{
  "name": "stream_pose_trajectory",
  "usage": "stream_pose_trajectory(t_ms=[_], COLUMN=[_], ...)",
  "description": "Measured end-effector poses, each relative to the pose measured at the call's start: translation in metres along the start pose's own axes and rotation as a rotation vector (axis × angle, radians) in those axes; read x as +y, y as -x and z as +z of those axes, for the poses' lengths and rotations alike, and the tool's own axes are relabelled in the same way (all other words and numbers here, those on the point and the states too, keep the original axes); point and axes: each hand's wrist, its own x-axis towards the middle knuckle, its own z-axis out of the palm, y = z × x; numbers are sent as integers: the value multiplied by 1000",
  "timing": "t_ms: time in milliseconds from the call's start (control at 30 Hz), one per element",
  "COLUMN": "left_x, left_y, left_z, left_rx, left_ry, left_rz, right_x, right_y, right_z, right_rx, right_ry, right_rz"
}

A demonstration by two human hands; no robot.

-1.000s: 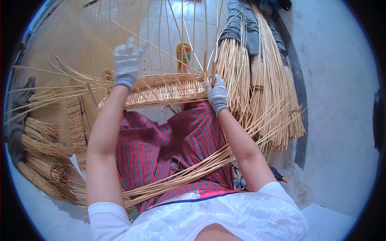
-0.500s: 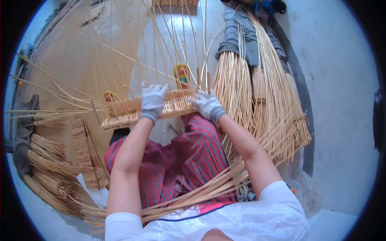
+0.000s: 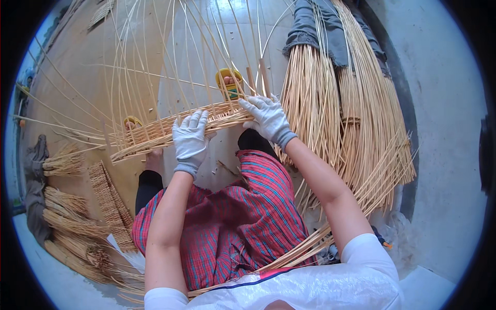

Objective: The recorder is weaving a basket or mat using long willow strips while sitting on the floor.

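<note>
Left hand (image 3: 190,140), gloved, grips the basket (image 3: 150,135) mid-length, fingers curled over it; right hand (image 3: 266,117), gloved, grips its right end. Bundles (image 3: 310,98) lie to the right.

Two gloved hands (image 3: 191,138) (image 3: 267,118), one woven basket (image 3: 155,133) and two sandals (image 3: 231,94) (image 3: 133,121) show.

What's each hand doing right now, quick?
Left hand: closed, holding the woven basket by its near edge.
Right hand: closed, holding it near its right end.
</note>
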Motion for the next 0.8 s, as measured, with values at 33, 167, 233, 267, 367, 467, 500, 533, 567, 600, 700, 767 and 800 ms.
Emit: stream_pose_trajectory(t_ms=[33, 167, 233, 267, 367, 467, 500, 533, 567, 600, 700, 767, 800], left_x=[2, 13, 15, 16, 17, 19, 20, 21, 21, 23, 29, 36, 39], left_y=[-3, -19, -23, -23, -21, -20, -21, -21, -22, -21, -20, -24, -30], left_z=[-2, -8, -9, -9, -6, -2, -2, -3, -4, -8, -26, -36, -39], left_rx=[-62, -12, -32, -32, -26, 57, 0, 25, 93, 56, -87, 202, 287], left_ry=[16, -58, -75, -59, -19, 11, 5, -4, -13, -7, 1, 38, 62], left_rz=[-10, -89, -116, -127, -169, -179, -196, -185, -156, -161, -151, 21, 138], right_x=[2, 13, 16, 16, 12, 3, 0, -5, -10, -16, -36, -43, -46], right_y=[-4, -17, -19, -20, -20, -19, -18, -17, -16, -14, -10, -10, -9], right_z=[3, 10, 13, 14, 18, 19, 18, 18, 17, 16, 17, 19, 20], right_rx=[-36, 19, -13, -33, -49, 57, 88, 79, 25, -21, -63, -26, 61], right_ry=[-7, 31, 32, 33, 33, 22, 19, 27, 54, 80, 152, 114, 108], right_rz=[37, -26, -33, -29, 26, 44, 44, 70, 87, 109, 165, 240, 239])
